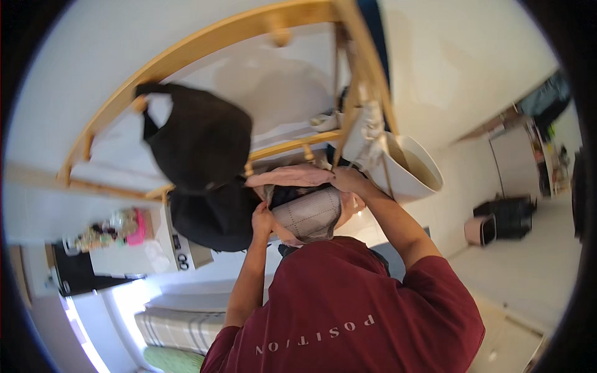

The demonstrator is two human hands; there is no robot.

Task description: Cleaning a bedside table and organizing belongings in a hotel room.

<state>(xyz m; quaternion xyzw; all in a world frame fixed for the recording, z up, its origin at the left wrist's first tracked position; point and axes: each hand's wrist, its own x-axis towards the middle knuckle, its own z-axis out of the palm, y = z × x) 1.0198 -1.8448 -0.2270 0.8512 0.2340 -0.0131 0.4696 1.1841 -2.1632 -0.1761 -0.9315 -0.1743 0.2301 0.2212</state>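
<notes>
Before me hangs a pink fabric bag (294, 176) from a wooden rack (298, 143), its mouth spread between my hands. My left hand (262, 221) grips the bag's edge near its left end. At the other end, my right hand (349, 179) holds the pink cloth near its top corner. Inside the opening, dark contents and a grey dotted fabric (308, 215) show. A black cap (198, 135) hangs on a peg to the left, above a black bag (214, 219). Close beside my right hand is a white bin-like container (413, 175).
The wooden frame's upper rail (196, 44) curves overhead, with a round peg (280, 35). To the left stands a white cabinet (135, 252) with small items on it. A pink bin (480, 231) and a black container (508, 217) stand at the far right.
</notes>
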